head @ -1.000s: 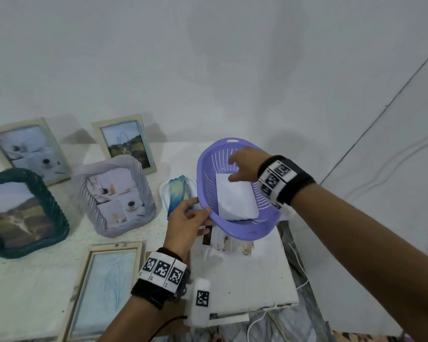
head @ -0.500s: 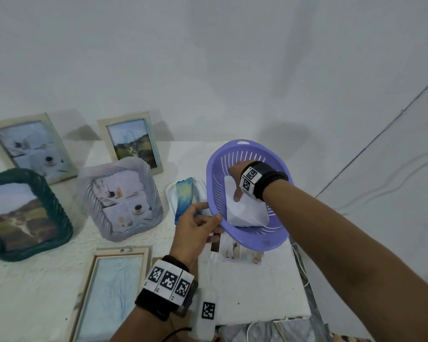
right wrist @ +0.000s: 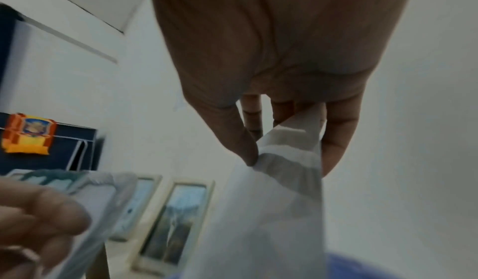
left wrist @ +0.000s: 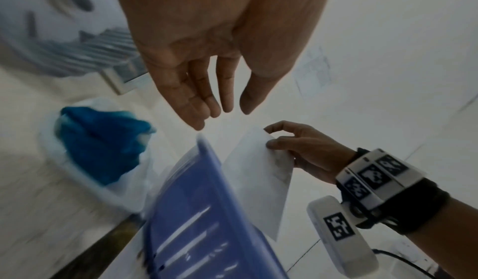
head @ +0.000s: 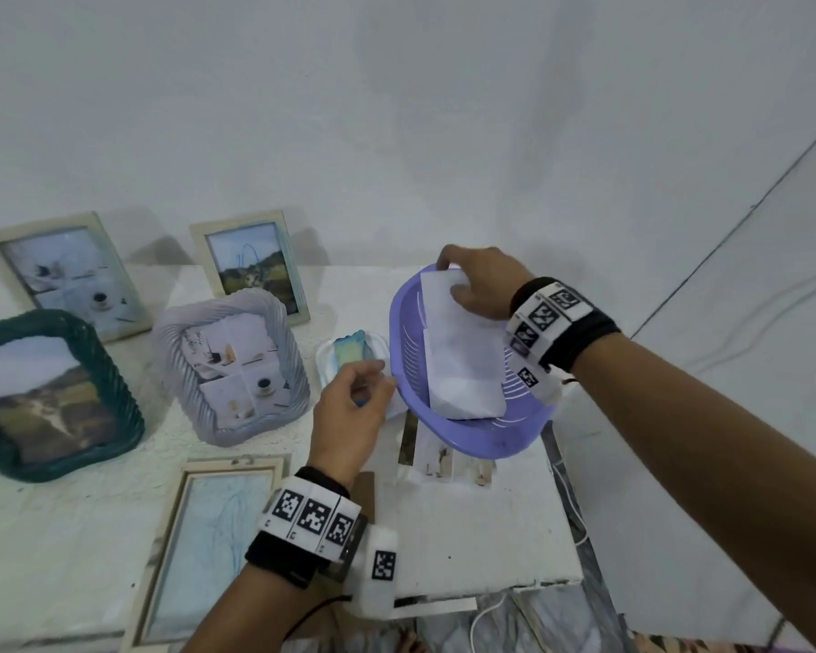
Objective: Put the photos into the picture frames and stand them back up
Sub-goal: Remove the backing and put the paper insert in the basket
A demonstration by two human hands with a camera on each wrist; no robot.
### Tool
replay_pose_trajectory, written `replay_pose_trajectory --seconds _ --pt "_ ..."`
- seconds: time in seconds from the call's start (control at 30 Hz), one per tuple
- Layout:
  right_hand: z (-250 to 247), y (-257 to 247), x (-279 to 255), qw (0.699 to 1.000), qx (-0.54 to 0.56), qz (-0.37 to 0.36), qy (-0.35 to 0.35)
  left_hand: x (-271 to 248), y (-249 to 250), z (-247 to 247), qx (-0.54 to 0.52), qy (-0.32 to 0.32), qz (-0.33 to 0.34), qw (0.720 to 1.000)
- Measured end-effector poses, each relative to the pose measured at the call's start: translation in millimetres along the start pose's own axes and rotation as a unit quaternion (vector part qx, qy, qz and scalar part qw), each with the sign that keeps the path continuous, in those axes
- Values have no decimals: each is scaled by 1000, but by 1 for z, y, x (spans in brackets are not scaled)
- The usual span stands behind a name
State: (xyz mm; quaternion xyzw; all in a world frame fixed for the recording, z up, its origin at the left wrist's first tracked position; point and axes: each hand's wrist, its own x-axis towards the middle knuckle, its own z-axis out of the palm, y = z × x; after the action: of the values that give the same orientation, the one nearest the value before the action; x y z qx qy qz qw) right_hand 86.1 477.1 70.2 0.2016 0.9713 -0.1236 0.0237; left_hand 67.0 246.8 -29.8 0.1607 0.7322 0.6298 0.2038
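Note:
A purple basket point(head: 491, 440) sits at the table's right end with white photos point(head: 462, 379) lying face down in it. My right hand point(head: 448, 280) pinches the far edge of the top photo point(head: 444, 299) between thumb and fingers and lifts it above the rest; the right wrist view shows that pinch point(right wrist: 284, 160). My left hand point(head: 373, 374) hovers by the basket's left rim, and in the left wrist view point(left wrist: 220, 111) its fingers are relaxed and hold nothing. An empty cream frame point(head: 208, 534) lies flat at the front.
Several filled frames stand at the left: a green one point(head: 43, 393), a lavender one point(head: 236, 365), and two cream ones point(head: 71, 275) point(head: 255, 266) against the wall. A white dish with a blue object point(head: 349, 351) sits beside the basket. More photos point(head: 434, 459) lie under the basket.
My right hand reached down into the basket, took the top photo by its far edge and raised it toward the far rim. My left hand stayed by the left rim.

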Motion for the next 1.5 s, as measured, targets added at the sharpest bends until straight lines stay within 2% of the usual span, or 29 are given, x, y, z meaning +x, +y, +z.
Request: replay_pose_trajectory --seconds 0.17,0.33,0.43,0.53,0.6,0.67,0.73,0.8,0.87,1.0,1.1,1.23,1.33,1.5 --pt "-47 -24 -48 991 58 -60 107 -5 37 -15 29 -3 114 993" --pt "-49 -65 -89 976 166 -107 92 -21 62 -43 -38 -49 118 991" --pt "-19 -83 -100 965 198 -100 137 -35 57 -69 -62 -60 100 991" --pt "22 -101 -111 942 266 -28 203 -48 42 -103 -71 -48 67 994" --pt "53 -119 -124 915 359 18 183 -54 29 -126 -77 -30 40 996" --pt "85 -140 -139 890 435 34 133 -61 15 -147 -88 -23 13 996" --pt "115 -161 -154 870 478 44 112 -70 2 -165 -85 -31 -7 996" --pt "138 -178 -165 853 508 67 103 -78 -12 -183 -55 -45 -23 997" --pt "157 -190 -173 843 525 76 94 -82 -32 -204 20 -38 -17 999" --pt "182 -209 -183 856 505 86 61 -86 -71 -241 185 11 42 982" --pt "198 -219 -184 893 433 107 58 -90 -91 -257 246 -32 76 966" --pt "204 -231 -183 961 241 130 41 -94 -110 -266 253 -72 97 960" --pt "196 -245 -185 974 176 141 23 -93 -115 -267 274 -80 118 951" --pt "199 -260 -179 984 132 123 -4 -91 -120 -269 263 -82 127 953"
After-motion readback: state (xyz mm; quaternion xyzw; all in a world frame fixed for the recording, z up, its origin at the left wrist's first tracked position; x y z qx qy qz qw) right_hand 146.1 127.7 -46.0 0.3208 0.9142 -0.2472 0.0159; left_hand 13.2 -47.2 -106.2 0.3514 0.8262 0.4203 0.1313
